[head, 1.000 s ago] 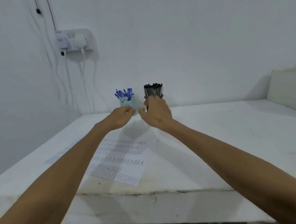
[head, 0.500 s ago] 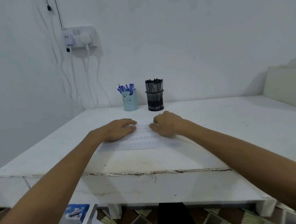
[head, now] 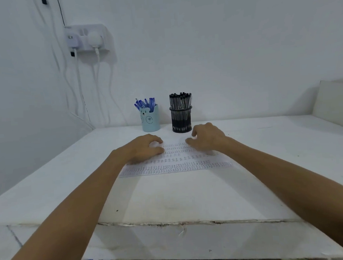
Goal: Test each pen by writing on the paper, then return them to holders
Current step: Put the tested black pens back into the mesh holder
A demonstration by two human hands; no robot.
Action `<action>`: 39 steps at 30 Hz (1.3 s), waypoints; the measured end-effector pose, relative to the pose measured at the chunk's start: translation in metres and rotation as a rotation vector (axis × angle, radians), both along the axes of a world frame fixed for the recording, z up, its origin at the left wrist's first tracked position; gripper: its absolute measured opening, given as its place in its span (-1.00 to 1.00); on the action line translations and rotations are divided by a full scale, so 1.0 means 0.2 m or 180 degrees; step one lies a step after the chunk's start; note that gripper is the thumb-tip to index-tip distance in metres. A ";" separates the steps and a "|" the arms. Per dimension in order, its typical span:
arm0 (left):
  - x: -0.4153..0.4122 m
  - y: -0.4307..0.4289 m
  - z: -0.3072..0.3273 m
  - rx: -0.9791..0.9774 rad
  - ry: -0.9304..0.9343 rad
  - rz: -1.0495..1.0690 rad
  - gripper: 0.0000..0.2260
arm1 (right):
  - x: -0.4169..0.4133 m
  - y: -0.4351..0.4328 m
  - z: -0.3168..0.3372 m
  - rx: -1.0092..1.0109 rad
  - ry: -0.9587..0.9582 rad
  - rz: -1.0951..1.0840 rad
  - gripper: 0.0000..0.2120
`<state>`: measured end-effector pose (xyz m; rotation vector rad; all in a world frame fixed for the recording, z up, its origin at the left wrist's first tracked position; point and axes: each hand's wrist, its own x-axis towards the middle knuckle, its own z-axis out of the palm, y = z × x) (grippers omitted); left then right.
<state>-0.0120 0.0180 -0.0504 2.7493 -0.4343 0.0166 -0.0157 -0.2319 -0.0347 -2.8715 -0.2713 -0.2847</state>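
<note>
While palms down, hands [head: 145, 149] flatten paper [head: 175, 164].

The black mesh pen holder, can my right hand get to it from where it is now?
Probably yes. The right hand rests empty on the paper, and the black mesh holder stands upright just beyond its fingers with only bare table between. The blue holder sits off to the left, out of the way.

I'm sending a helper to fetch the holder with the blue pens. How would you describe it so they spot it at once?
Look along the back of the white table, against the wall and below the wall socket. Two holders stand side by side; take the left one, the light blue cup. It has a bear face and blue pens, unlike the black mesh holder full of black-capped pens.
</note>
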 end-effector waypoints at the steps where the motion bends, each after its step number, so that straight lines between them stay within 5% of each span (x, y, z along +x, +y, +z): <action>1: 0.01 0.00 0.00 -0.0033 -0.0026 0.0047 -0.58 | 0.02 0.01 0.01 0.0205 -0.0064 -0.0052 -0.57; 5: 0.11 0.00 0.01 -0.0581 -0.0285 0.0221 -0.69 | 0.14 0.07 0.03 0.0886 -0.0285 -0.0286 -0.72; 8: 0.23 0.00 0.02 -0.0778 -0.0735 0.0572 -0.74 | 0.27 0.10 0.02 0.1366 -0.0230 -0.0337 -0.51; 14: 0.48 -0.03 0.05 -0.1649 -0.0358 0.1451 -0.41 | 0.48 0.16 -0.02 0.2108 -0.0225 -0.0257 -0.19; 18: 0.64 -0.06 0.02 -0.2257 -0.0201 0.1603 -0.21 | 0.57 0.19 -0.03 0.2122 -0.0344 -0.0330 -0.20; 39: 0.29 -0.23 -0.04 -0.2132 -0.0556 0.1073 -0.27 | 0.25 0.09 -0.04 0.1948 -0.0479 -0.0376 -0.23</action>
